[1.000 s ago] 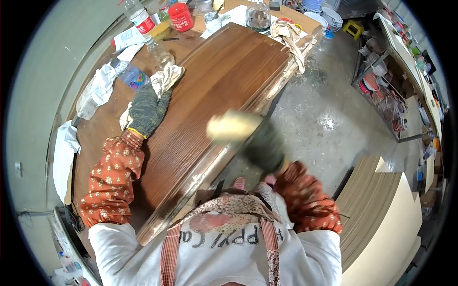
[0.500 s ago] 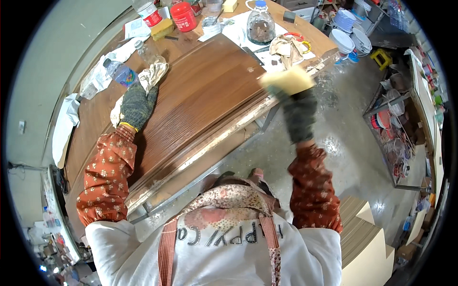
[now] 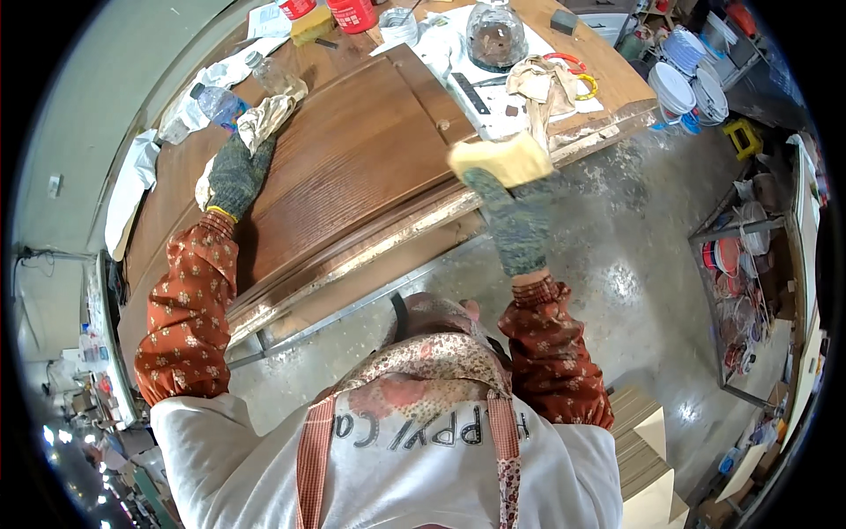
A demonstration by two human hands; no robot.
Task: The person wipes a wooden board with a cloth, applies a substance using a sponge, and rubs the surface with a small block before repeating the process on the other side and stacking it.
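Note:
A brown wood-grained panel [image 3: 361, 159] lies slanting across the worktable. On its left part rests my left hand [image 3: 241, 176], in a dark knitted glove, closed on a crumpled whitish rag [image 3: 266, 122] that shows past the fingers and beside the wrist. My right hand [image 3: 513, 219], gloved alike, grips a pale yellow sponge [image 3: 500, 162] at the panel's right end, near its front edge. Whether the sponge touches the panel I cannot tell.
Plastic bottles [image 3: 218, 106] stand behind my left hand. Farther back are a red tub [image 3: 352, 12], a clear jug [image 3: 495, 37], a beige cloth [image 3: 541, 81] and a black metal square [image 3: 470, 93]. White buckets [image 3: 671, 86] and a crowded shelf [image 3: 738, 231] stand at right.
My right hand has come left with the sponge, closer to the panel's right end. My left hand stays on the rag. The whole view has shifted slightly.

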